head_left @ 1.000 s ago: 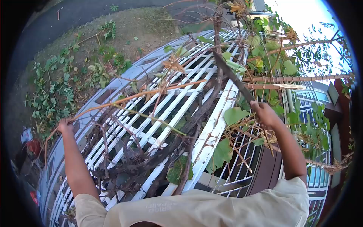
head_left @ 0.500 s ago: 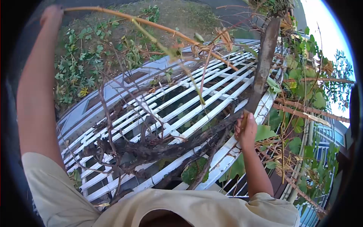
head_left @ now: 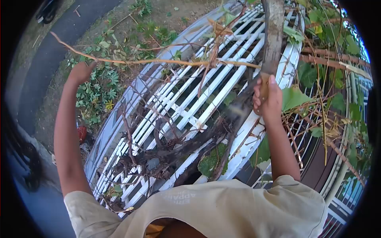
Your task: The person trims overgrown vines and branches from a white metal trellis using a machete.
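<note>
My left hand (head_left: pixel 81 73) is raised at the upper left, its fingers closed on a long, thin tan vine stem (head_left: pixel 158 62). The stem runs across the view, with dry leaves hanging midway, to the blade at the right. In my right hand (head_left: pixel 270 99) is the wooden handle of a machete (head_left: pixel 274 35). Its flat grey-brown blade points away from me, over the white slats (head_left: pixel 206 105). Below and left of the right hand, a thick dark vine trunk (head_left: pixel 174 154) with tangled twigs lies across the slats.
Green vine leaves (head_left: pixel 295 99) and brown canes (head_left: pixel 337 63) crowd the right side. Cut leafy growth (head_left: pixel 95 93) lies on the ground beyond the slatted frame. A dark paved strip (head_left: pixel 51 59) runs along the upper left.
The view has tilted down. My left hand has come lower and inward with the stem, which now lies flatter. The right hand keeps its hold and appears higher in view.
</note>
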Demonstrator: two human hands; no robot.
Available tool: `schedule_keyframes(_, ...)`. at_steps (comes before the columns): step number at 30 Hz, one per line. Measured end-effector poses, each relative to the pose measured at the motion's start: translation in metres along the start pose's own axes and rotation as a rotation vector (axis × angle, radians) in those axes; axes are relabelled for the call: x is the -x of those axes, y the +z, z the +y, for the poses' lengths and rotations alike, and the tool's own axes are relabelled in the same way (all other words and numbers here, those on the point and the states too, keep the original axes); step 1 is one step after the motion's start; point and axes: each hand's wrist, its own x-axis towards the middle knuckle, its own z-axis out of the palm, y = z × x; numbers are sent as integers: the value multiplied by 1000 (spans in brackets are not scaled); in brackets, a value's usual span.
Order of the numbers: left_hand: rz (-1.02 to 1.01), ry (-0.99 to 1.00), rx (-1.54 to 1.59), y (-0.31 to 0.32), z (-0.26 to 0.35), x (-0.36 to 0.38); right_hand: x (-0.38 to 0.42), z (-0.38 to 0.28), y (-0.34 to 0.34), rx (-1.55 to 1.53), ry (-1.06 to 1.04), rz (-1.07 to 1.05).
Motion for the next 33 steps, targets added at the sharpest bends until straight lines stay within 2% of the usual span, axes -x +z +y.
schedule_keyframes(1,163,152,-442,19,29,33,1,-1,-1,-14,-3,2)
schedule_keyframes(3,399,849,-90,55,80,109,0,-5,0,-5,11,11)
schedule_keyframes(4,469,1092,-129,75,115,150,-1,-6,1,-23,8,12)
schedule_keyframes(5,201,1282,-66,89,143,182,2,-6,1,-38,9,10)
schedule_keyframes(6,88,1459,-148,108,162,205,1,-4,-1,-45,3,4)
schedule_keyframes(7,72,1616,-190,132,176,216,1,-4,-2,-27,0,-6)
schedule_keyframes(8,57,1678,-245,160,179,216,2,-4,-2,-17,4,0)
schedule_keyframes(10,73,1843,-152,219,181,186,1,-1,-2,19,-26,-8)
schedule_keyframes(11,94,1825,-133,218,186,181,3,-1,-1,40,-29,-31)
schedule_keyframes(13,-371,1684,-273,209,196,168,2,-3,3,95,-5,2)
schedule_keyframes(15,-403,1534,-14,194,195,161,-2,0,2,143,1,6)
schedule_keyframes(17,-238,1584,-21,170,189,171,-5,-1,5,147,9,29)
schedule_keyframes(19,-207,1656,-1,177,182,161,5,-24,2,235,31,12)
schedule_keyframes(21,-206,1643,66,190,173,155,15,-65,-17,453,91,43)
schedule_keyframes(23,-219,1654,109,209,166,147,18,-91,-68,830,-184,-29)
schedule_keyframes(25,-175,1707,274,223,164,138,24,-147,-111,1469,-423,-320)
schedule_keyframes(27,-165,1728,276,229,164,125,31,-192,-120,1792,-635,-630)
schedule_keyframes(28,-164,1765,270,233,165,122,36,-211,-117,1809,-639,-643)
schedule_keyframes(30,-177,1801,232,234,160,123,43,-230,-107,2037,-432,-890)
schedule_keyframes(33,-148,1807,253,222,160,129,38,-223,-98,2210,-460,-860)
